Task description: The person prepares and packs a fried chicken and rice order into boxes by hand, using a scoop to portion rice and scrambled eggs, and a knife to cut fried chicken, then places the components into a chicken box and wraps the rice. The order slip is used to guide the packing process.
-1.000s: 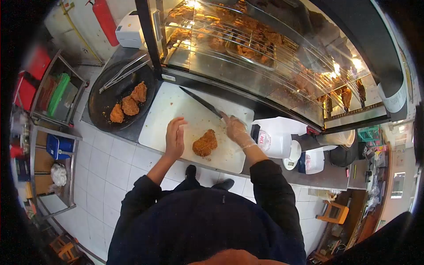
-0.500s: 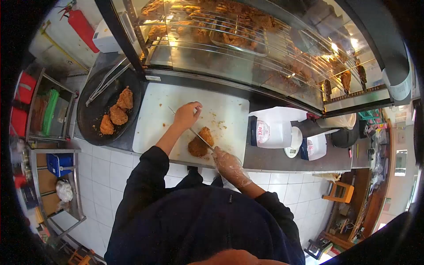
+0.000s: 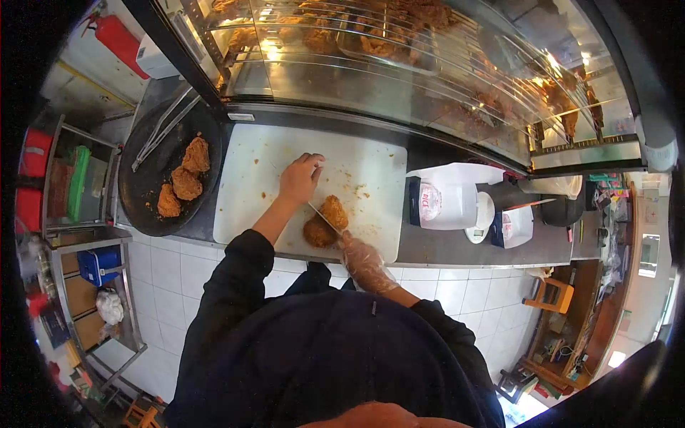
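Note:
A fried piece of food (image 3: 320, 232) lies near the front edge of the white cutting board (image 3: 250, 167), with another part (image 3: 335, 210) beside it. Between them runs the thin blade of a knife (image 3: 325, 219). My right hand (image 3: 364, 265), in a clear plastic glove, is closed round the handle end at the board's front edge. My bare left hand (image 3: 300, 178) rests over the far end of the blade, its fingers curled together. The blade's tip is hidden under it.
A black round pan (image 3: 143, 200) at left holds several fried pieces (image 3: 187, 183) and metal tongs (image 3: 160, 132). Behind the board stands a glass-fronted warming cabinet (image 3: 321, 78). White paper boxes (image 3: 457, 207) and a small white scale (image 3: 481, 214) are on the right.
The knife sits lower between the two food parts, and its tip no longer shows beyond my left hand. My right hand has shifted slightly left. The camera view has also shifted a little.

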Motion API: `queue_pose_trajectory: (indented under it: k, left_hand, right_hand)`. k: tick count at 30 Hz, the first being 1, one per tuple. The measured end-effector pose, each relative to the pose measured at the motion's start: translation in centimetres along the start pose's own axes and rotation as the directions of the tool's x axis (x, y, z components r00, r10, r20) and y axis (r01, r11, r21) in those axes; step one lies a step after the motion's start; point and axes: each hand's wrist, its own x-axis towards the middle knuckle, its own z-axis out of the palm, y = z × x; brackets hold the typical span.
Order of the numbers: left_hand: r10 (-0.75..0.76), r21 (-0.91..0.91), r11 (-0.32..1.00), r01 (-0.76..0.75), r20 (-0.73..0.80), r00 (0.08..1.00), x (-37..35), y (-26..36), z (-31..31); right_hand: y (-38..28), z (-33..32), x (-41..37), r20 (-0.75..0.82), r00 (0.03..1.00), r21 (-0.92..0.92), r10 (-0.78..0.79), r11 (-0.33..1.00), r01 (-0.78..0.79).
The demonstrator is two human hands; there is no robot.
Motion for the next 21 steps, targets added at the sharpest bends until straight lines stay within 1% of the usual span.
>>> queue_pose_trajectory:
  k: [1,3,5,8,9,11,12,14,15,17,18,21]
  left_hand:
    - [-0.004,0.017,1.000,0.004,0.017,1.000,0.3,-0.2,0.0]
    - [-0.003,0.053,0.999,0.002,0.023,1.000,1.0,-0.8,0.1]
    - [0.009,0.092,0.996,-0.009,0.004,1.000,1.7,-1.4,0.0]
    - [0.064,0.045,0.997,-0.062,-0.034,0.997,1.4,-0.8,-0.8]
    - [0.078,0.042,0.996,-0.076,-0.055,0.995,1.9,-0.8,-1.1]
    - [0.084,0.030,0.996,-0.082,-0.076,0.994,1.4,-0.5,-1.6]
    - [0.091,0.051,0.995,-0.088,-0.059,0.994,1.0,-1.3,-1.2]
    - [0.104,0.096,0.990,-0.100,-0.035,0.994,0.6,-2.8,-0.7]
    - [0.072,0.090,0.994,-0.067,-0.046,0.996,1.1,-3.1,-0.8]
    - [-0.008,0.075,0.997,0.012,-0.054,0.999,1.2,-3.2,-1.2]
    - [0.004,0.070,0.998,0.000,-0.058,0.998,1.2,-3.4,-1.4]
    - [0.041,0.035,0.999,-0.037,-0.108,0.993,2.2,-3.2,-2.7]
  right_hand:
    - [1.2,0.9,0.6,0.003,1.000,0.049,0.004,0.999,-0.004]
    - [1.6,0.6,1.9,-0.014,1.000,0.031,-0.016,0.999,0.017]
    - [1.3,-0.5,3.1,-0.049,0.997,-0.105,-0.061,0.993,0.056]
    - [0.3,-1.3,2.2,-0.061,0.993,-0.129,-0.105,0.987,0.096]
    - [-0.1,-1.3,2.0,-0.087,0.990,-0.186,-0.110,0.978,0.093]
    - [-0.6,-1.4,2.6,-0.051,0.995,-0.209,-0.084,0.975,0.072]
    - [-0.7,-1.2,2.7,-0.027,0.997,-0.222,-0.071,0.973,0.064]
    - [0.2,0.4,2.7,-0.092,0.986,-0.194,-0.141,0.974,0.122]
    - [0.7,1.1,3.0,-0.130,0.976,-0.181,-0.177,0.972,0.152]
    - [0.0,0.6,4.3,-0.024,0.988,-0.191,-0.151,0.971,0.144]
    - [-0.5,0.4,4.7,0.024,0.990,-0.193,-0.136,0.971,0.138]
    - [-2.1,-1.3,4.4,-0.059,0.990,-0.186,-0.128,0.976,0.115]
